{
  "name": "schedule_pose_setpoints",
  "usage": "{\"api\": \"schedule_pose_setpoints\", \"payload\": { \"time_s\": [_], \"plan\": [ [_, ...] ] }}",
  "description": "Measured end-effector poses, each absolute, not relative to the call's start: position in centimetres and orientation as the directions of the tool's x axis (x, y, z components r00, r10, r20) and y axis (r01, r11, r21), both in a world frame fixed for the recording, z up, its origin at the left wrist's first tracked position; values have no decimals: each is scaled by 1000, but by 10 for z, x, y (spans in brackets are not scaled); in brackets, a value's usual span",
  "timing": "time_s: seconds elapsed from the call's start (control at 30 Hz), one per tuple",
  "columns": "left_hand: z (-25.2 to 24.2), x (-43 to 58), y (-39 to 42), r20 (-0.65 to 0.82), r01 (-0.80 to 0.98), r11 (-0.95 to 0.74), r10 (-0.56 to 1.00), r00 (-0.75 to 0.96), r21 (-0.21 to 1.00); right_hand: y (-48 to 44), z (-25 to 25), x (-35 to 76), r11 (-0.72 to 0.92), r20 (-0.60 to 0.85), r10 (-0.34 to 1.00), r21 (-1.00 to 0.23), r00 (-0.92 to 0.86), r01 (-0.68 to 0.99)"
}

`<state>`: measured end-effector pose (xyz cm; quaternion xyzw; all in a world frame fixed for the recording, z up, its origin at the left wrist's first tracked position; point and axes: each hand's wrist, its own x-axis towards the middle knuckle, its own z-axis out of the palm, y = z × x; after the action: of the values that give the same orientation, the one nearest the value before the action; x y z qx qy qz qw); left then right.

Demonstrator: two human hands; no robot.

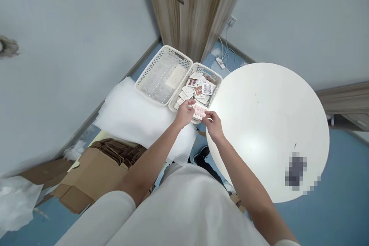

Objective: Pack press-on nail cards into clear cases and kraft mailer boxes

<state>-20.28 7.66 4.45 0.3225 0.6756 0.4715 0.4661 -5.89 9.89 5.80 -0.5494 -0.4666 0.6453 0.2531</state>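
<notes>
From my station, the head view shows me the left hand (pixel 185 114) pinching the left side of a pink-patterned card (pixel 200 111), with the right hand (pixel 212 123) closed on its lower right corner. I have that card above the near end of the smaller basket (pixel 212 71), where more cards (pixel 188 91) lie in a loose heap. Just beside it, to the left, the larger basket (pixel 151 98) holds clear plastic pieces (pixel 160 75); a round white table (pixel 259 103) stands to the right.
</notes>
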Motion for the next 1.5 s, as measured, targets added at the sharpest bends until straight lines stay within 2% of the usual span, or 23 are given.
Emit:
{"api": "schedule_pose_setpoints", "payload": {
  "time_s": [0.2, 0.33, 0.43, 0.6, 0.73, 0.83, 1.0, 1.23, 1.5],
  "plan": [
    [74, -143, 49, -304, -120, 283, 923, -238, 952, 69, 83, 20, -382, -398, 881, -917, -255, 112],
    [89, -93, 31, -316, -144, 300, 943, -102, 943, 40, 97, 84, -362, -392, 876, -919, -282, 154],
    [99, -55, 21, -324, -115, 322, 946, 8, 940, 18, 103, 133, -337, -370, 882, -928, -291, 157],
    [109, 4, 11, -352, -5, 363, 906, 235, 932, -7, 105, 193, -374, -369, 890, -927, -268, 32],
    [105, 44, 1, -373, -31, 385, 909, 188, 922, -19, 103, 221, -396, -384, 896, -918, -222, -9],
    [100, 62, -10, -401, -64, 415, 901, 164, 907, -26, 100, 237, -421, -408, 904, -901, -128, -107],
    [97, 79, -23, -422, 39, 423, 885, 196, 905, -38, 93, 254, -445, -439, 895, -873, -78, -197],
    [92, 84, -19, -461, 8, 465, 877, 136, 885, -34, 89, 251, -476, -472, 879, -857, -69, -197],
    [87, 70, -10, -529, -50, 543, 832, 168, 838, -19, 92, 237, -460, -471, 882, -871, 26, -170]
  ]
}}
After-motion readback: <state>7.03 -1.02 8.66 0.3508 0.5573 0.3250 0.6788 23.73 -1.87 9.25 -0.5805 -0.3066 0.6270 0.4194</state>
